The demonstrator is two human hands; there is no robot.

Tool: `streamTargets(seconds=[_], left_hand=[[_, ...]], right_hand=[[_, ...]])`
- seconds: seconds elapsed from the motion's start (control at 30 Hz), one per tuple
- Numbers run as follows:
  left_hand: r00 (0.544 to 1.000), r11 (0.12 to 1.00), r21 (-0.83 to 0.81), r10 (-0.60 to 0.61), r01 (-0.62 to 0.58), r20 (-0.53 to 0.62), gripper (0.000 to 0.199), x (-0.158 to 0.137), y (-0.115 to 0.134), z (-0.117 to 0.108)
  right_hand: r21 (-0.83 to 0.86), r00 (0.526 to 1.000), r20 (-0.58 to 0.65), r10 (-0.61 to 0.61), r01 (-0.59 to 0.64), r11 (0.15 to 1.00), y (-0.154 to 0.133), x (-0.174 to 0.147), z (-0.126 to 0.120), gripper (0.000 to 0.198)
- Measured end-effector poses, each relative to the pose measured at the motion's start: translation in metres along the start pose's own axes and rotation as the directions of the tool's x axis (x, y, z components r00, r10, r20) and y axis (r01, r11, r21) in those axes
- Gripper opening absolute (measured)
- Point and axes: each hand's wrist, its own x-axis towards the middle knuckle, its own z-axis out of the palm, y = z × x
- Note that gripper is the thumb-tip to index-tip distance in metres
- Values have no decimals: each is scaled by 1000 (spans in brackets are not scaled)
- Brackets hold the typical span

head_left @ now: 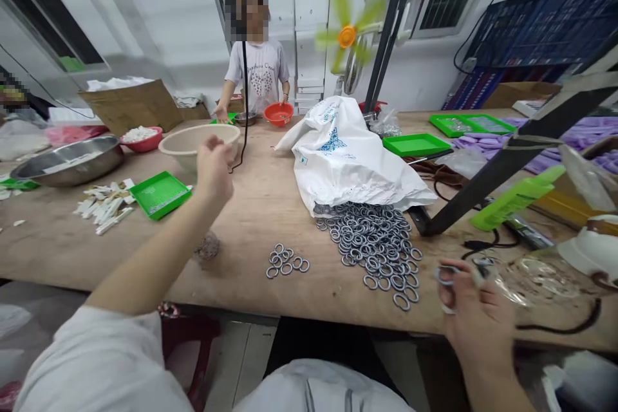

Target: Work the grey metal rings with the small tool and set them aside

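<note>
My left hand point(215, 166) is stretched forward over the near rim of a beige basin point(181, 143), with its fingers curled closed; whatever they may hold is hidden. At the right of the table, my right hand point(476, 302) pinches a grey ring point(447, 275) between thumb and fingers. Left of that hand, a heap of similar grey rings point(374, 241) spills from the mouth of a white sack point(347, 161). A small group of loose rings point(286, 262) lies apart from the heap, nearer the table's middle.
A person point(261, 71) stands across the table, one hand at a red bowl point(279, 114). A green tray point(161, 195) and white strips point(103, 203) lie left. A dark metal post point(502, 161), green bottle point(519, 196) and cables stand or lie right. A fan point(346, 37) is behind.
</note>
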Motion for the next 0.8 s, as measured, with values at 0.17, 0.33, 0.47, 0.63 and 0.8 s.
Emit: streamTargets(seconds=[0.17, 0.33, 0.47, 0.63, 0.8], left_hand=[[640, 888, 217, -445, 405, 627, 32, -208, -2, -1], [544, 810, 103, -475, 578, 692, 52, -286, -28, 0], [583, 789, -28, -428, 613, 690, 54, -296, -33, 9], [653, 763, -153, -410, 628, 637, 54, -313, -28, 21], [671, 761, -173, -412, 626, 616, 53, -326, -28, 25]], right_hand=[[65, 901, 404, -158, 144, 987, -1, -39, 38, 24], [144, 744, 615, -261, 220, 965, -16, -57, 68, 21], [262, 745, 635, -204, 41, 964, -15, -65, 73, 27], [306, 769, 634, -82, -152, 940, -10, -75, 81, 46], [292, 816, 575, 53, -266, 919, -3, -74, 77, 64]])
